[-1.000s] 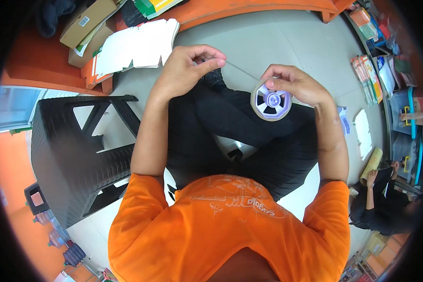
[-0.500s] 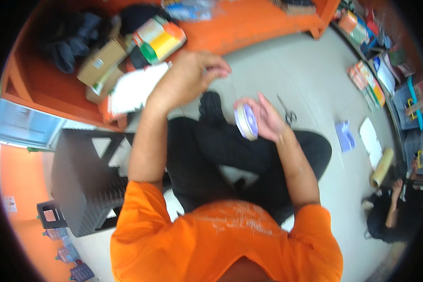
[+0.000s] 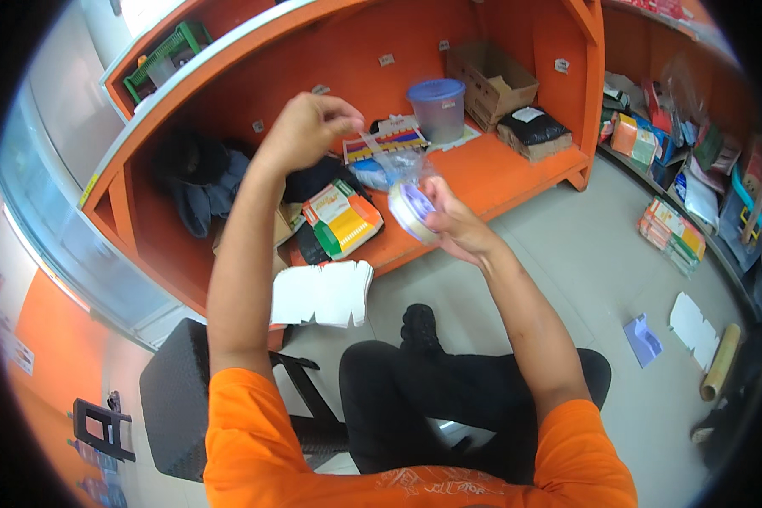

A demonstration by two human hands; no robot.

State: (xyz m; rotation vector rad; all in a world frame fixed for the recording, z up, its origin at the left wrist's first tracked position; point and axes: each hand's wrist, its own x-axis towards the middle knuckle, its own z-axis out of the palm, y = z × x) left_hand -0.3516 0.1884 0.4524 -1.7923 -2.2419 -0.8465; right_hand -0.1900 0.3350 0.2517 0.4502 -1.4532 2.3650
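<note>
The left hand (image 3: 305, 131) has a narrow grip, thumb and fingertips pinched on the end of a clear strip (image 3: 381, 155). The strip slants down to the tape roll (image 3: 414, 208), which the right hand (image 3: 460, 227) holds between thumb and fingers around its pale rim and purple core. Roll and hands are raised above the lap, seen against the orange shelf (image 3: 504, 190) behind.

The shelf's front edge bends across the view, ending at a leg at its right corner. From that edge, grey tiled floor (image 3: 525, 296) runs back to the crossed legs and out to the side rack (image 3: 737, 279). Near the front edge's left part lie white cut sheets (image 3: 322, 292); a black stool (image 3: 178, 406) stands at the left elbow side. A purple piece (image 3: 643, 340), a white cutout (image 3: 692, 330) and a cardboard tube (image 3: 720, 362) lie on the floor at the right.

Toward the shelf's back edge stands a translucent tub (image 3: 438, 117) with its blue lid on, its contents too dim to tell. Beside it, an open-topped carton (image 3: 483, 95) holds a brown scrap. A green basket (image 3: 157, 63) on the upper level holds something pale.
</note>
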